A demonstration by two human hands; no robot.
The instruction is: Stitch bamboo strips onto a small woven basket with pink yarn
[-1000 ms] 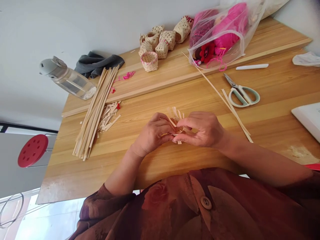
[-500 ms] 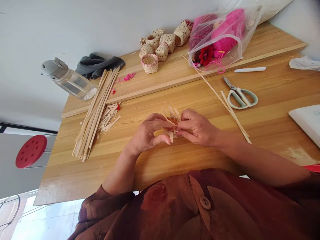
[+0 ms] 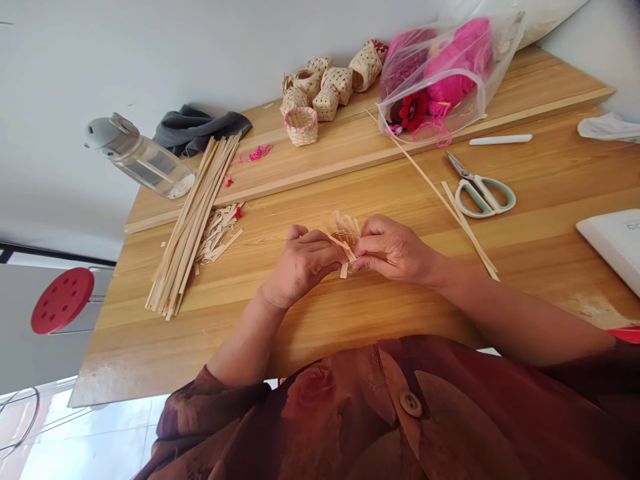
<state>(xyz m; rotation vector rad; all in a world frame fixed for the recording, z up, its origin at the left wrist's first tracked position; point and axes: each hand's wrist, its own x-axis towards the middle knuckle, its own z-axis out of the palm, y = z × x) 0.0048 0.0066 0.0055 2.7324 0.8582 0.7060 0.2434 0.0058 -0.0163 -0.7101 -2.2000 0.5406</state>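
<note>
Between my two hands, over the table, is a small woven basket (image 3: 349, 238) with loose strip ends standing up from its rim. My left hand (image 3: 306, 263) is closed at its left side, thumb and fingers pinched on the basket's edge and a strip there. From the other side my right hand (image 3: 393, 250) grips the rim between thumb and fingers. A flat strip (image 3: 344, 271) sticks out toward me below the fingertips. Much of the basket's wall is hidden by the fingers.
To the left lie a bundle of wooden strips (image 3: 195, 227), strip scraps (image 3: 217, 233) and a water bottle (image 3: 145, 160). Scissors (image 3: 483, 190), long strips (image 3: 450, 207) and a white stick (image 3: 501, 139) lie right. Behind stand finished baskets (image 3: 301, 127) and a bag of pink yarn (image 3: 450, 87).
My left hand's thumb and fingers were apart over the basket; they have closed in a pinch at its near left edge. My right hand keeps its grip, almost unmoved.
</note>
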